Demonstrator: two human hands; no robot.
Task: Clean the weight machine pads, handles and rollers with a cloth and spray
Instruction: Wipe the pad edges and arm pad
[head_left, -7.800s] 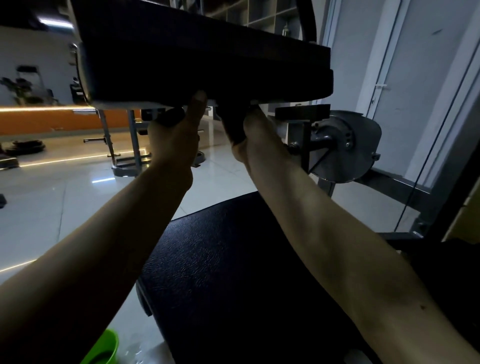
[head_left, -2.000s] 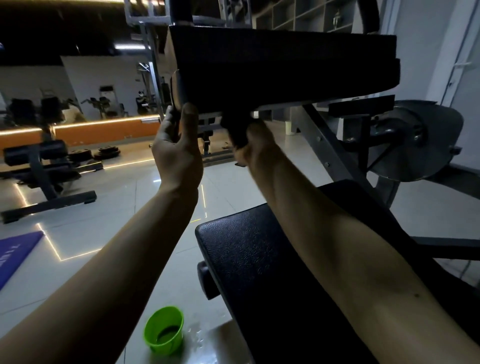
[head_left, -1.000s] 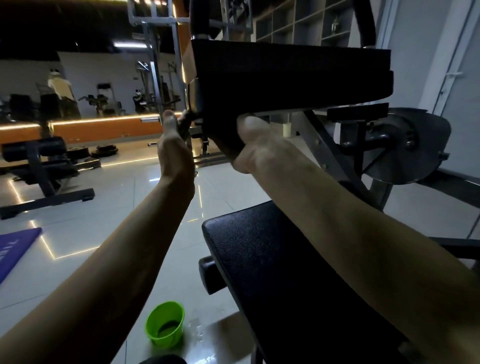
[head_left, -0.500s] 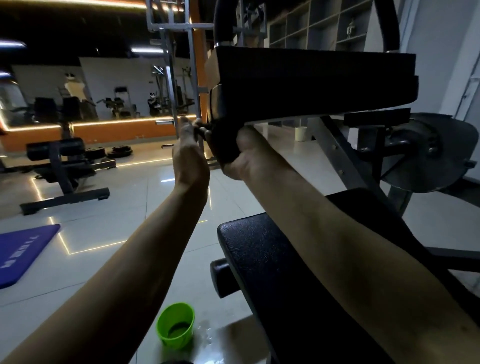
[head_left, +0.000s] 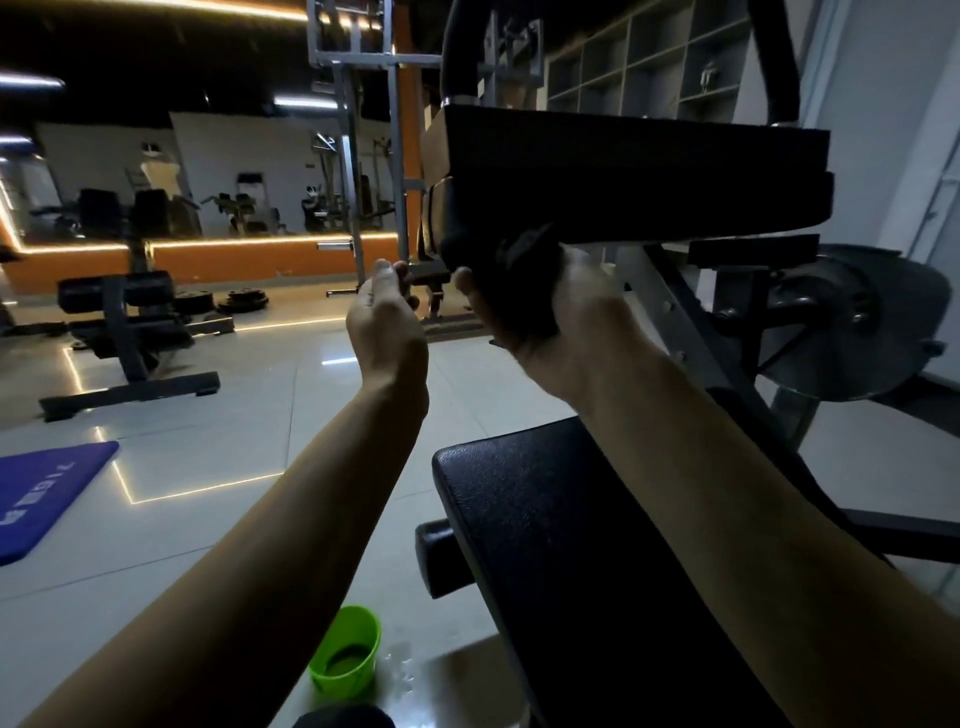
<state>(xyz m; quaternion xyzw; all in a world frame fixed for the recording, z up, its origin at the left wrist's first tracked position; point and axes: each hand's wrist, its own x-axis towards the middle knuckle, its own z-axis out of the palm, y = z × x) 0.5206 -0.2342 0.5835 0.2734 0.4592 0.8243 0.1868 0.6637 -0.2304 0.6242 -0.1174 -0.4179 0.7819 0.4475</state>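
Note:
A black upper pad (head_left: 628, 171) of the weight machine spans the top of the view, above the black seat pad (head_left: 571, 561). My right hand (head_left: 566, 317) grips a dark cloth (head_left: 511, 280) bunched against the pad's lower left corner. My left hand (head_left: 387, 322) is raised just left of that corner, fingers loosely curled, fingertips near the pad's end bracket (head_left: 428, 273); I cannot tell if they touch it. No spray bottle is in view.
A green cup (head_left: 345, 660) with liquid stands on the wet tiled floor below the seat. A grey cam disc (head_left: 852, 332) and frame sit to the right. A blue mat (head_left: 47, 493) and a black bench (head_left: 130, 332) lie left.
My right hand has slid the cloth along the pad's underside toward its left corner. My left hand has let go of the pad's edge and dropped slightly. The view shifted left.

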